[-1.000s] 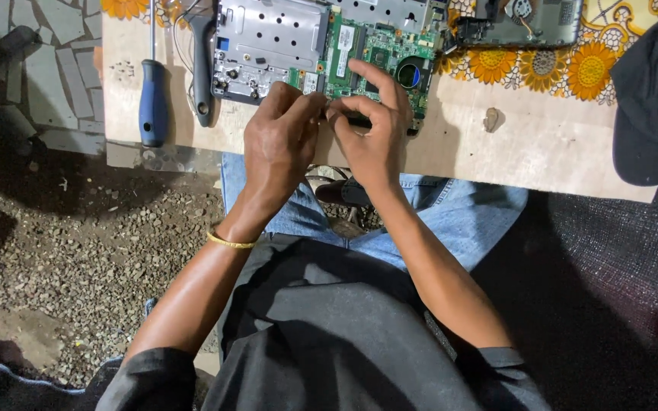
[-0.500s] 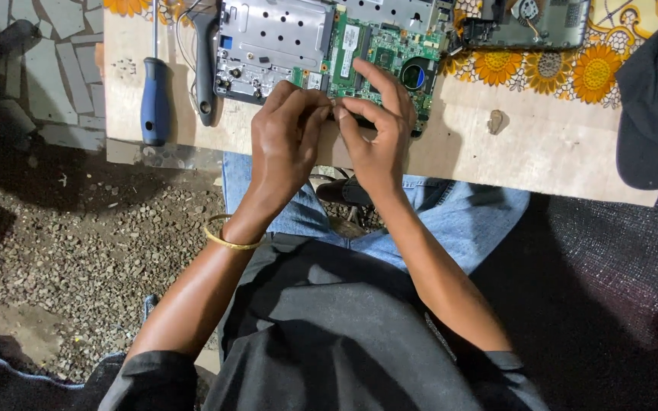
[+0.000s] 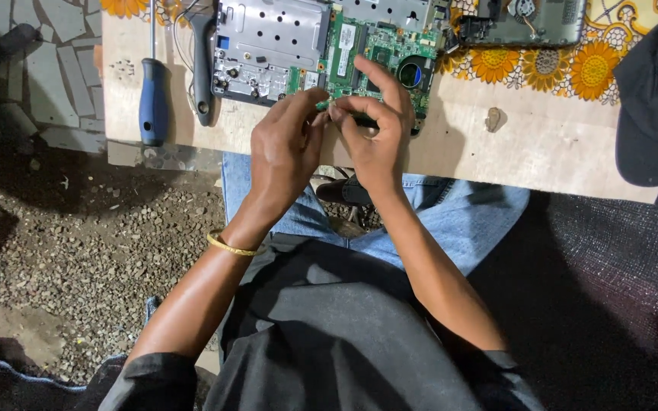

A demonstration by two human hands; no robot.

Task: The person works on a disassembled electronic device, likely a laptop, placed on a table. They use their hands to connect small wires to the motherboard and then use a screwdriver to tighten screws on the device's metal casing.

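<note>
Both hands pinch at the near edge of the green circuit board (image 3: 367, 53): the left hand (image 3: 287, 148) and right hand (image 3: 375, 125) meet fingertip to fingertip, closed on something too small to make out. The board lies at the table's (image 3: 557, 144) far edge, beside a metal chassis plate (image 3: 272, 42). A blue-handled screwdriver (image 3: 151, 91) lies near the table's left edge.
</note>
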